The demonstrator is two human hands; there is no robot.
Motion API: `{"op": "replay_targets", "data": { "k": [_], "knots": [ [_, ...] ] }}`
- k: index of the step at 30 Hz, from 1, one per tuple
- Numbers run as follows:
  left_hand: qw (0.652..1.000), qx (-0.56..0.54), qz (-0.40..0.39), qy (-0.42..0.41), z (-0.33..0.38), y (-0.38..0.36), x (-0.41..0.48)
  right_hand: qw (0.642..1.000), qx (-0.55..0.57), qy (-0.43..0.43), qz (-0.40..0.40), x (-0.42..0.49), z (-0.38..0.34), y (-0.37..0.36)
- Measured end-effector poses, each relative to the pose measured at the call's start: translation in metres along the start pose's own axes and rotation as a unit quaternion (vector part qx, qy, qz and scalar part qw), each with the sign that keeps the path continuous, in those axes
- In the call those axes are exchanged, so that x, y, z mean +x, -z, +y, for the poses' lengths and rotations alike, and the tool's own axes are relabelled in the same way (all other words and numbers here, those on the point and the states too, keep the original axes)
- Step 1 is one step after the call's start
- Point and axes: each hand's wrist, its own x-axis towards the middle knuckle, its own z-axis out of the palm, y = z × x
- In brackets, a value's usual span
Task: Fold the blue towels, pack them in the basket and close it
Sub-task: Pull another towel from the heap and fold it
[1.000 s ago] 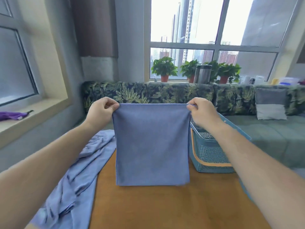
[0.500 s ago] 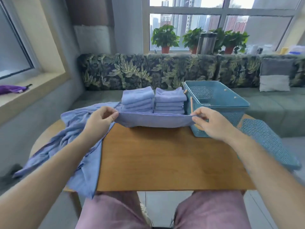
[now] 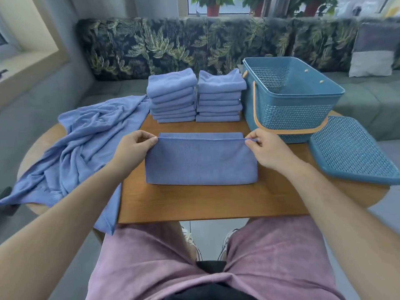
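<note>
The left hand (image 3: pixel 135 146) and the right hand (image 3: pixel 265 146) each pinch one upper corner of a blue towel (image 3: pixel 201 163), which lies folded over in the middle of the wooden table (image 3: pixel 194 202). Behind it stand two stacks of folded towels (image 3: pixel 194 96), a heap of unfolded towels (image 3: pixel 86 137) lies at the left, and at the right the basket (image 3: pixel 290 98) stands open with its lid (image 3: pixel 355 150) lying beside it on the table.

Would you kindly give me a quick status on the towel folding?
Left hand, right hand pinching towel at far corners. Basket open, lid off beside it. Nothing blocking.
</note>
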Motion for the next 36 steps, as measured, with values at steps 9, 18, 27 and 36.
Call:
{"op": "replay_targets", "data": {
  "k": [9,18,27,36],
  "knots": [
    [0.992,0.115,0.057,0.015,-0.020,-0.036,0.084,0.985,-0.162,-0.051,0.036,0.080,0.004,-0.054],
    [0.975,0.207,0.069,-0.029,-0.037,-0.061,0.107,0.952,-0.292,-0.083,0.030,0.104,0.018,-0.082],
    [0.931,0.360,0.056,-0.020,-0.047,-0.065,0.122,0.940,-0.328,-0.094,0.005,0.106,0.007,-0.076],
    [0.914,0.350,-0.134,-0.156,-0.014,-0.143,0.055,0.967,-0.238,0.019,-0.086,0.071,-0.038,-0.143]
  ]
}}
